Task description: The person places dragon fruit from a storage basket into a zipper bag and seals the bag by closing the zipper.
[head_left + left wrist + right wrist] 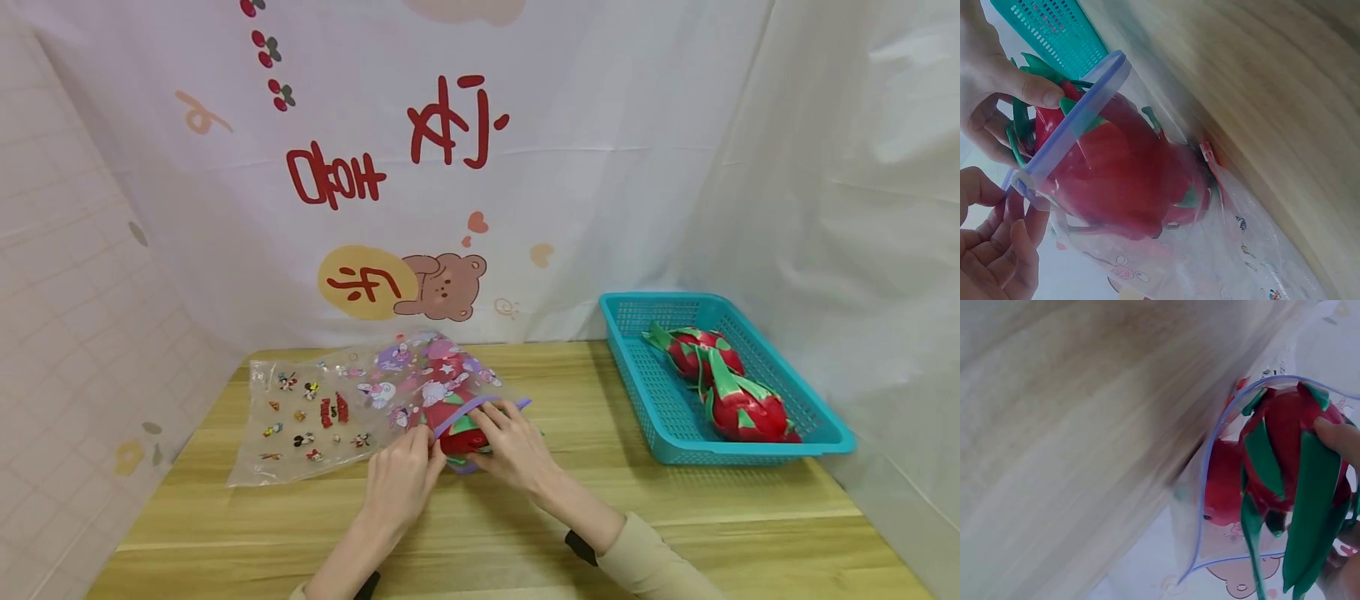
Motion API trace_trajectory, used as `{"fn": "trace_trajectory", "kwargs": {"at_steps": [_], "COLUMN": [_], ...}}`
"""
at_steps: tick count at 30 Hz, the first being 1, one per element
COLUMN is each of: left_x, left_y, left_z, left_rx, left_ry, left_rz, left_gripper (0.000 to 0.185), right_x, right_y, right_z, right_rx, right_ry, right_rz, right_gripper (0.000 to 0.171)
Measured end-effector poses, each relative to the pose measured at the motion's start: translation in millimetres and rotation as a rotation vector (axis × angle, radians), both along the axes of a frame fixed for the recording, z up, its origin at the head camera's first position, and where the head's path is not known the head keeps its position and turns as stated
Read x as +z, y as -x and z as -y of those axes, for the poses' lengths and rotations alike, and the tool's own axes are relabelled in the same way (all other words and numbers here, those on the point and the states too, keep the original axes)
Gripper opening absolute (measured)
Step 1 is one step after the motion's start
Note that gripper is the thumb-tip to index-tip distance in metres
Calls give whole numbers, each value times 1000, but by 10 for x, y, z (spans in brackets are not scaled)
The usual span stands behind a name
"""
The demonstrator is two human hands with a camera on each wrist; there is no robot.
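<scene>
right grip [517, 446] on one fruit [463, 439], two in basket [637, 387]

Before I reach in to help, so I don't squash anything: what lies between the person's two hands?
The head view shows a red dragon fruit between the left hand and the right hand, at the purple-rimmed mouth of the bag.

Red characters [447, 125] — curtain [570, 208], illegible lettering [326, 413] — bag [378, 392]
</scene>
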State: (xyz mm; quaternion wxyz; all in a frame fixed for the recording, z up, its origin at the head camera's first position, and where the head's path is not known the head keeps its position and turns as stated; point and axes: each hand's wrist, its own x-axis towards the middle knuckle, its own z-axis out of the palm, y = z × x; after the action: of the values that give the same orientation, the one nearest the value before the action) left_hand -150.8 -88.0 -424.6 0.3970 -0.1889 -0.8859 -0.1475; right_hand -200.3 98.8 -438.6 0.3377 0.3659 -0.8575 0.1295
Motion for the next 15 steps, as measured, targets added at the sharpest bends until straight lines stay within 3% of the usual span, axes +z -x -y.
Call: {"fn": "trace_trajectory", "kwargs": {"at_steps": [9, 15], "left_x": [8, -10], "left_y": [35, 32], "left_z": [-22, -5], "left_rx": [-9, -11], "left_ry": [1, 11], "left_rz": [-24, -33], "left_gripper": [19, 17], "right_x": [32, -24], "right_y": [-30, -28], "right_z": [-12, 48], "right_rx": [-42, -6], "right_ry": [18, 26], "right_rz": [43, -16], "right_gripper": [61, 62]}}
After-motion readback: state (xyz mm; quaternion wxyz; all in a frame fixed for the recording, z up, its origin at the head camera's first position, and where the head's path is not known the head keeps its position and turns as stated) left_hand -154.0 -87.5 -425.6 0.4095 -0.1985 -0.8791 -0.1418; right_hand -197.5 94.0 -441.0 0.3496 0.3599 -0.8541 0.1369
